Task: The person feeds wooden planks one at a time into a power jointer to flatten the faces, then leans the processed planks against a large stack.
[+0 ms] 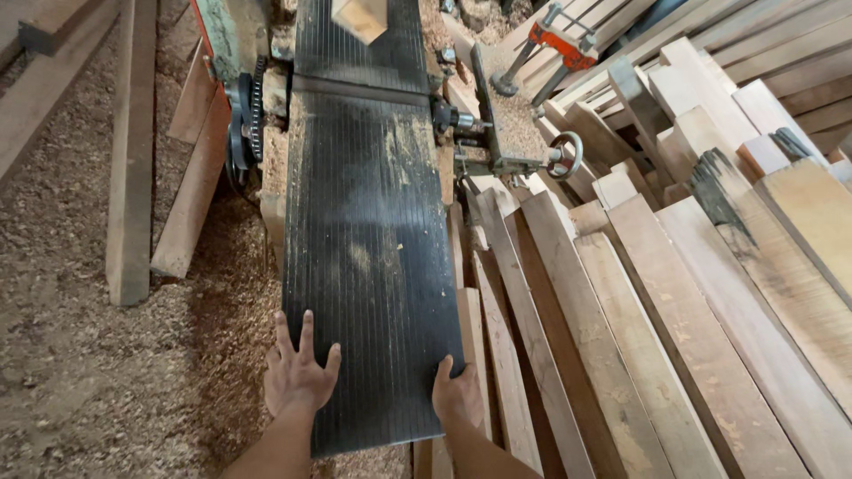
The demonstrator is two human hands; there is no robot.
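sawdust covers the floor (98,372) of this woodshop, thick under the long black ribbed bed of the planer (364,257), which runs straight away from the person, long axis pointing ahead toward a wood block (359,16) at its far end. stacked boards (674,337) lean along the right. left hand (297,372) lies flat, fingers spread wide, on the bed's near left corner; right hand (457,395) curls over the near right edge. both are equally near, gripping nothing else.
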